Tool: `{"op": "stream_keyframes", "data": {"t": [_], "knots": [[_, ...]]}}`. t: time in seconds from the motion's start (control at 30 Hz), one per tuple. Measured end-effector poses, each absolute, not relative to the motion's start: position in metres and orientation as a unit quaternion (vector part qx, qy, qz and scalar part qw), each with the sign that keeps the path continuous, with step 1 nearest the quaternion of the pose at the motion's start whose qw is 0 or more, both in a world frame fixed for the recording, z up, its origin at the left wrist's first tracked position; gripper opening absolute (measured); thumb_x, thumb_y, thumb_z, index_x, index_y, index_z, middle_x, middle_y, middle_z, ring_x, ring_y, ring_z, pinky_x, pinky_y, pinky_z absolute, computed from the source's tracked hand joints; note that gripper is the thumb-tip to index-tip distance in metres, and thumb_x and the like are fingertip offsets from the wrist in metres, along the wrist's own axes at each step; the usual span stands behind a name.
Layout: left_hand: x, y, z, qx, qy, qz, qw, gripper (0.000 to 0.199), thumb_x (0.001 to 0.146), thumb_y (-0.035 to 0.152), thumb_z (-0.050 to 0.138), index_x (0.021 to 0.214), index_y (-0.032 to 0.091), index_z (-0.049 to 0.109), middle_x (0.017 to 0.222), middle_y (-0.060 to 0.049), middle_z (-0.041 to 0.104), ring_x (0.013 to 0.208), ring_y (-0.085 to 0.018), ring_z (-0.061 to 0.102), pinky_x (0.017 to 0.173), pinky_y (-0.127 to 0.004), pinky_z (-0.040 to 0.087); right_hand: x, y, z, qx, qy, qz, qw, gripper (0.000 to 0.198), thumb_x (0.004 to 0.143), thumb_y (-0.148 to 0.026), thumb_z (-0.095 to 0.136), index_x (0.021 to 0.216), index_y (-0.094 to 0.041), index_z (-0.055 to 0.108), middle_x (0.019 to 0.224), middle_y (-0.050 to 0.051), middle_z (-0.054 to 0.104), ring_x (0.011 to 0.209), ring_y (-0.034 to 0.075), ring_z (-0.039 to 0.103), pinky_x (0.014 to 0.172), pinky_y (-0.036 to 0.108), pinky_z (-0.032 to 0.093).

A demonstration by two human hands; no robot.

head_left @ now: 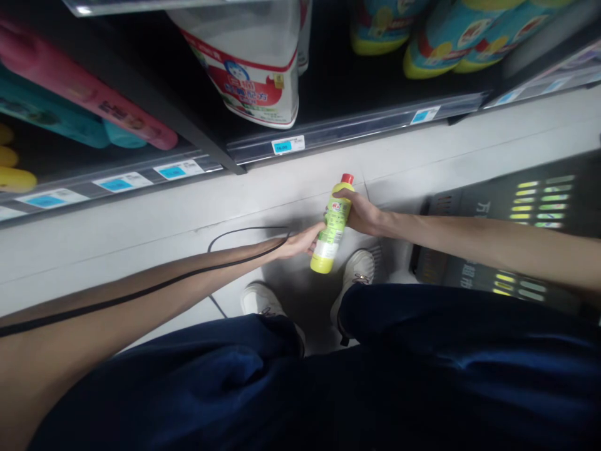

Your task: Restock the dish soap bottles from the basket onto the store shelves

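Observation:
A yellow-green bottle (334,228) with a red cap is held between both hands above the floor, tilted with its cap toward the shelf. My right hand (360,210) wraps round its upper part, just below the cap, thumb across the front. Lower on the bottle's left side, my left hand (305,241) grips it, with the fingers partly hidden behind it. The label faces up toward me; its small print is too blurred to read.
A shelf edge (357,130) with price tags runs across ahead, bearing a large white jug (256,69), blue-yellow bottles (451,37) and pink bottles (98,94). On the right stands a grey slotted crate (469,250). A black cable (188,274) crosses my left arm. My shoes (263,299) are below.

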State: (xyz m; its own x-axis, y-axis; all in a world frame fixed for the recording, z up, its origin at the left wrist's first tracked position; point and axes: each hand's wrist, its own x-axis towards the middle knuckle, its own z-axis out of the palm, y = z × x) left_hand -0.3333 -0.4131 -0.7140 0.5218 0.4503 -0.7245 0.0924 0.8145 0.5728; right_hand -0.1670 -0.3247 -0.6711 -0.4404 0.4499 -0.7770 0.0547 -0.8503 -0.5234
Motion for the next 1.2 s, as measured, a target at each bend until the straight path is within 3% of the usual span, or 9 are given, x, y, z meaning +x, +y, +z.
{"op": "stream_keyframes", "data": {"t": [0.83,1.07,1.2], "knots": [[-0.3332,-0.4122,-0.7057,0.277,0.479,0.091,0.828,0.056,0.100,0.056,0.032,0.131,0.016,0.056,0.116,-0.012,0.070,0.100,-0.025,0.068,0.093,-0.040,0.052,-0.1675,-0.3250,-0.6694,-0.513,-0.243,0.814,0.121,0.037,0.070,-0.043,0.073,0.086,-0.023,0.045,0.077,0.002,0.053,0.076,0.021,0.050,0.078,0.040,0.048],[-0.3329,-0.4129,-0.7094,0.274,0.485,0.095,0.825,0.051,0.100,0.055,0.032,0.122,0.018,0.060,0.106,-0.011,0.073,0.099,-0.026,0.068,0.090,-0.039,0.053,-0.1683,-0.3251,-0.6688,-0.515,-0.244,0.812,0.124,0.038,0.070,-0.042,0.074,0.086,-0.023,0.045,0.079,0.002,0.053,0.076,0.020,0.049,0.079,0.040,0.048],[-0.3335,-0.4133,-0.7124,0.271,0.479,0.097,0.829,0.052,0.101,0.054,0.033,0.127,0.017,0.058,0.111,-0.011,0.073,0.103,-0.027,0.068,0.092,-0.040,0.052,-0.1676,-0.3252,-0.6705,-0.515,-0.241,0.813,0.124,0.037,0.071,-0.042,0.073,0.087,-0.023,0.046,0.080,0.003,0.054,0.078,0.021,0.050,0.081,0.040,0.048]]}}
